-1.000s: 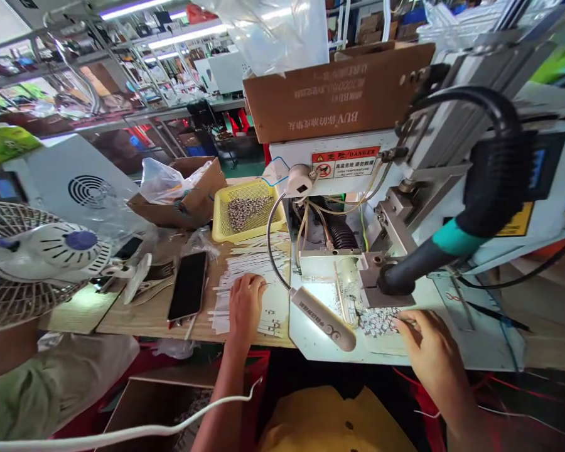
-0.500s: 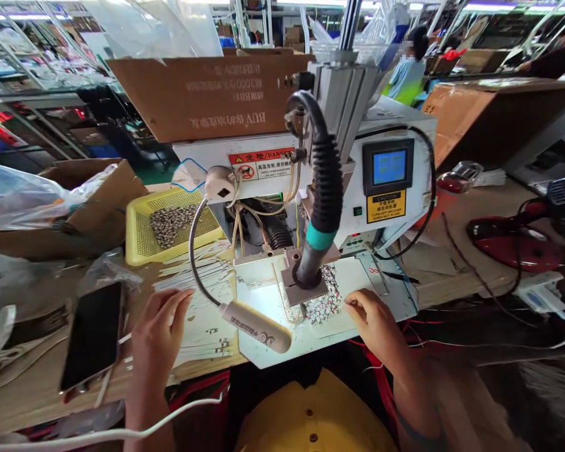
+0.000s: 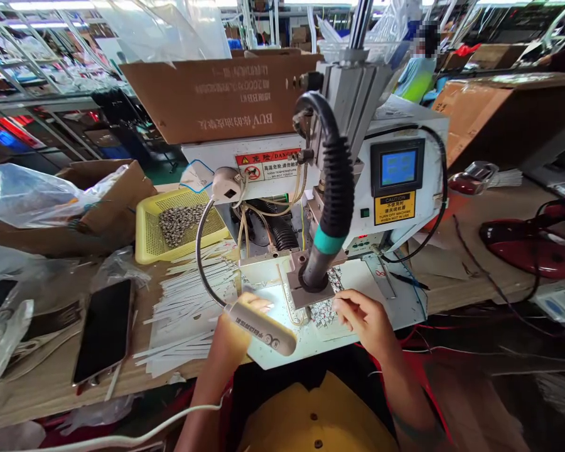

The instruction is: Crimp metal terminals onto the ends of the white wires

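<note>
My left hand [image 3: 238,326] is at the left part of the machine's white work plate [image 3: 282,359], partly behind the gooseneck lamp head [image 3: 263,329]; what its fingers hold, if anything, is hidden. My right hand [image 3: 363,317] has thumb and fingers pressed together at the right edge of a pile of small metal pieces [image 3: 324,314]; anything between them is too small to make out. The press head [image 3: 311,287] with its black ribbed hose [image 3: 336,182] stands between my hands. White strips [image 3: 188,301] lie fanned out to the left of the plate.
A yellow basket [image 3: 145,232] of small metal parts stands behind the strips. A black phone [image 3: 104,333] lies at the left. Cardboard boxes stand at the left and right. The machine's screen [image 3: 399,166] is lit. A person [image 3: 417,72] is in the background.
My left hand has moved right, from over the strips to the work plate under the lamp. My right hand has shifted slightly left, closer to the press head. The view has turned a little.
</note>
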### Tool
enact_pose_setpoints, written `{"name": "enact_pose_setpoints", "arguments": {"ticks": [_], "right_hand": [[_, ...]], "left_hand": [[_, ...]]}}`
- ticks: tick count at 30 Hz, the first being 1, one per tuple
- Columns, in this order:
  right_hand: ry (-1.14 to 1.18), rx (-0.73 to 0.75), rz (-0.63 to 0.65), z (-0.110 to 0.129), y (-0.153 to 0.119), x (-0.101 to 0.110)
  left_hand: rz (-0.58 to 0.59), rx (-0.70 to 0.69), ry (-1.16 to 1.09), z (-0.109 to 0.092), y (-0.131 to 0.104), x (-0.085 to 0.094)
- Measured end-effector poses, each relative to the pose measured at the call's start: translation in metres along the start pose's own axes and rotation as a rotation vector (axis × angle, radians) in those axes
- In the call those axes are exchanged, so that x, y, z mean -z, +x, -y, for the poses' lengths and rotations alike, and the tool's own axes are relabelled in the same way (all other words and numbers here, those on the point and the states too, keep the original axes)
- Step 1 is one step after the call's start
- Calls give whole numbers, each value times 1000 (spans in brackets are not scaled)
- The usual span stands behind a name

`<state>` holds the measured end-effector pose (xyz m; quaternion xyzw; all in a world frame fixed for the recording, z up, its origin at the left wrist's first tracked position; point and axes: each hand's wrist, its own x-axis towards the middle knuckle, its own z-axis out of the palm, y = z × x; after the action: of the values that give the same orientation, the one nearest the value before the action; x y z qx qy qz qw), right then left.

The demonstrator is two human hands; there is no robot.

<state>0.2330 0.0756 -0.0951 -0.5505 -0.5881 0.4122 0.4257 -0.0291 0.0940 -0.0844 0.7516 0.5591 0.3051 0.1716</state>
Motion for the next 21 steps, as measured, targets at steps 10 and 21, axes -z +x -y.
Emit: {"name": "enact_pose_setpoints", "arguments": {"ticks": [10,21], "right_hand": [[314,-195,282,15,10,-25],[317,-151,240,6,13,-51]], "left_hand": [[103,24,-133,-40,4,-21],[116,37,-151,-37,5,-31]]}}
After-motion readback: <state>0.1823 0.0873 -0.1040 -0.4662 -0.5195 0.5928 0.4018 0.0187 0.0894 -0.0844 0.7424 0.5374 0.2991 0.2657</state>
